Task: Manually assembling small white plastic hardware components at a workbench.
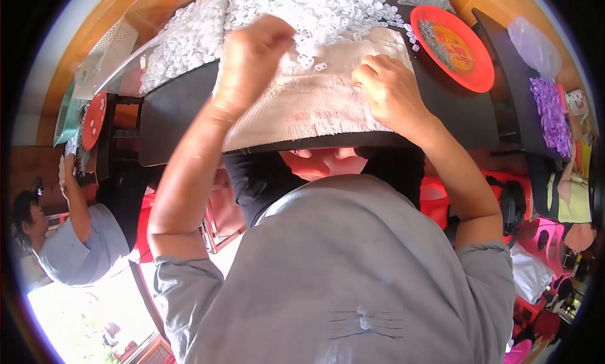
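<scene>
A pale cloth [296,115] covers the front middle of the dark table. Beyond it lies a heap of small white plastic pieces [315,14], each with holes like a link or buckle. My left hand [252,58] is over the cloth's left side, near the heap, with its fingers curled in; they are slightly blurred. At the cloth's right side, my right hand [391,90] has fingers and thumb pinched together. What either hand holds, if anything, is too small or hidden. A few loose white pieces [320,67] lie on the cloth between my hands.
An orange-red plate [484,79] with thin metal pins [435,46] stands on the right. Clear plastic sheeting [132,62] edges the heap at left. A purple bundle [551,115] lies far right. A co-worker [88,238] sits at left; another person [572,197] is at right.
</scene>
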